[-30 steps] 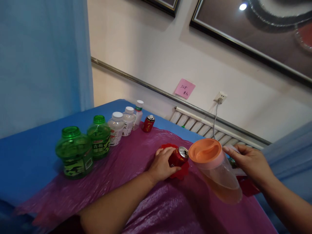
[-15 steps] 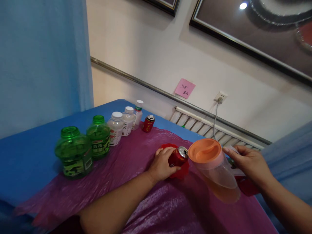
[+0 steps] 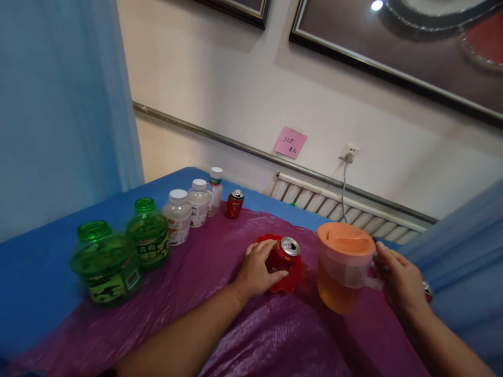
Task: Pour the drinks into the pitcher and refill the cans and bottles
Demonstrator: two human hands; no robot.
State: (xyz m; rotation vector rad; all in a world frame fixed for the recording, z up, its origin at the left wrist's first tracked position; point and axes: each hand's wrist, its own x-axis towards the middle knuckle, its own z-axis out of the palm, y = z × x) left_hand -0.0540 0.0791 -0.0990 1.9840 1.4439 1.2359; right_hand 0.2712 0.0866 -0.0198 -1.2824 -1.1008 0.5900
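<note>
On the dish [image 3: 291, 281], the can [image 3: 285, 254] is clasped by the left hand [image 3: 255, 268], while just beside it the jug [image 3: 342, 280] is gripped by the right hand [image 3: 403, 280], and liquid [image 3: 334, 293] could be spilled by sudden tilting.

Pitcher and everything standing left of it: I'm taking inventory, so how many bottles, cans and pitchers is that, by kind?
Green bottles: 2
White-capped bottles: 3
Red cans: 2
Pitcher: 1
Total: 8
</note>
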